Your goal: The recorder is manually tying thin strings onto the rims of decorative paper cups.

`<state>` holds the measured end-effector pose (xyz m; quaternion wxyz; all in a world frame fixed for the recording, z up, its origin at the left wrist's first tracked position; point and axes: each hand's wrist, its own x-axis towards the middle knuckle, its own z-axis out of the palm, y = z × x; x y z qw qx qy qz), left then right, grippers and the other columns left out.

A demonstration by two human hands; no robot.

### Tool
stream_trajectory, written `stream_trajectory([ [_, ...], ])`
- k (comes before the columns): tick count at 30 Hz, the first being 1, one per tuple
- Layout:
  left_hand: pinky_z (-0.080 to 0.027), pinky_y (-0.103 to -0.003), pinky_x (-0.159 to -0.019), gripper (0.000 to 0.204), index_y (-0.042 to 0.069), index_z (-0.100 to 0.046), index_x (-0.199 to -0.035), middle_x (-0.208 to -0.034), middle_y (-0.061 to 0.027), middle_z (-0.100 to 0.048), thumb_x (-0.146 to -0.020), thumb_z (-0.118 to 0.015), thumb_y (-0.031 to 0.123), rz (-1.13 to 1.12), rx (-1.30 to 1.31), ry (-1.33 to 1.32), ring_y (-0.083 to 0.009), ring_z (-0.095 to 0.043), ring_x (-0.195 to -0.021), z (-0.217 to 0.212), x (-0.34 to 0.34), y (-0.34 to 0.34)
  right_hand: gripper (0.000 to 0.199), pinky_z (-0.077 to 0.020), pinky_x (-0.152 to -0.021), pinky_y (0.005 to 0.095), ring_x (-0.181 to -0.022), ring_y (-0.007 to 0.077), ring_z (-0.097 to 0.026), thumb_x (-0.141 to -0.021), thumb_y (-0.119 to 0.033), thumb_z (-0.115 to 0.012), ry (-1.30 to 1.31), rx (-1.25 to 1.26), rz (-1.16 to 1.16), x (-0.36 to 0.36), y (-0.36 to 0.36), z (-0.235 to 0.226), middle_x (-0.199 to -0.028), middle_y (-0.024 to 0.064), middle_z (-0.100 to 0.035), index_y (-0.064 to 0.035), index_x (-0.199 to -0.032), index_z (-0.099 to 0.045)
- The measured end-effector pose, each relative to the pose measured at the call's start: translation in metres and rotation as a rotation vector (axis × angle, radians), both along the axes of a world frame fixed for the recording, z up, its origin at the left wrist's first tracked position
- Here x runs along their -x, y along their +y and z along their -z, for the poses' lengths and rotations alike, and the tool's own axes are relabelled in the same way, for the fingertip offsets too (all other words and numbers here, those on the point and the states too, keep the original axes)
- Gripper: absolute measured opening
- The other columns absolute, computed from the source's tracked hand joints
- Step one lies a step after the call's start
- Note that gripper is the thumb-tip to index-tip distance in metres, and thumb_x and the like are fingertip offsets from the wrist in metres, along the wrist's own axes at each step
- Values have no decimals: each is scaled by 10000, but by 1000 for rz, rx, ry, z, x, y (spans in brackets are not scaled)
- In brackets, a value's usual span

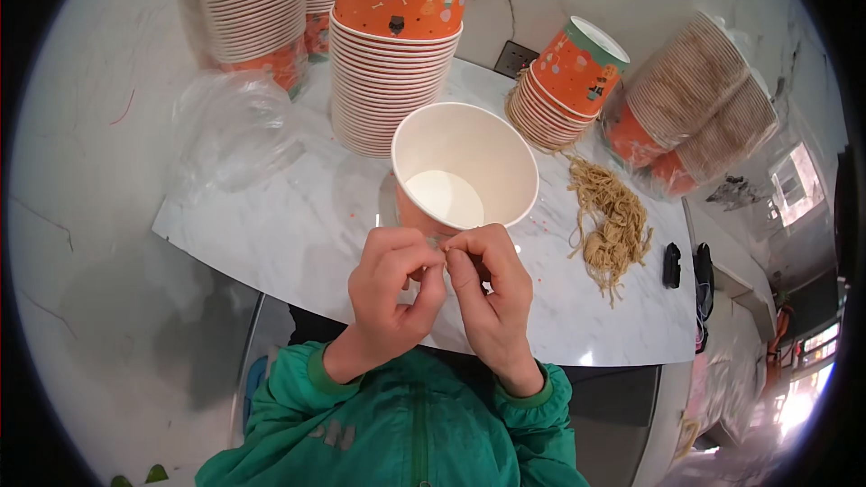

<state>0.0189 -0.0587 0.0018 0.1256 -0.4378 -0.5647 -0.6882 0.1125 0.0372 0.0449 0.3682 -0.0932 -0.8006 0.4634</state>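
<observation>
A large paper bucket (501, 149), white inside with an orange outside, stands mouth up on the white marbled table (271, 225). At its near side my left hand (390, 284) and my right hand (492, 293) meet, thumbs and fingertips pinched together almost touching each other. Whatever lies between the fingertips is too small to make out. The fingers hide part of the bucket's near wall. To the right of the bucket lies a loose bundle of tan twine strands (609, 221).
Behind the bucket rises a tall upside-down stack of printed orange buckets (397, 72). A shorter stack (573, 81) has twine at its base. Plastic-wrapped stacks (690, 86) stand at right, more stacks (253, 0) at back left. Crumpled clear plastic (230, 131) and a small black object (672, 266) lie about.
</observation>
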Motion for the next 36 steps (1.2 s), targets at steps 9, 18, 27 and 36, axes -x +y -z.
stream_trajectory([
  [9, -512, -261, -632, 266, 10, -639, -996, -1200, -190, -579, -788, -699, -145, -53, 20, 357, -169, -593, -793, -5, 24, -3, 56, -461, -658, 297, -743, 215, -575, -962, 18, -638, -72, -1, -82, -5, 12, -9, -941, 109, -577, 5, -1016, -635],
  [18, -512, -297, -622, 291, 14, -632, -956, -1048, -145, -668, -735, -716, -155, 263, 71, 501, -217, -618, -768, -32, 49, 0, 60, -474, -695, 331, -769, 248, -586, -948, -17, -657, -145, 38, -214, -9, 34, -19, -938, 113, -586, 2, -999, -632],
  [27, -490, -296, -597, 300, 29, -625, -935, -972, -127, -662, -720, -716, -161, 233, 117, 528, -208, -619, -760, -27, 45, 0, 42, -452, -677, 292, -783, 168, -572, -940, -14, -671, -145, 59, -227, -10, 39, -16, -962, 68, -606, -2, -980, -665],
  [36, -477, -197, -715, 250, 30, -530, -1111, -1018, -25, -613, -927, -631, -106, 403, 83, -558, -47, -582, -847, -15, 1, -5, 161, -512, -682, 335, -826, 244, -640, -858, 68, -715, 51, -134, 79, -6, 10, 8, -994, 97, -643, -14, -996, -694],
])
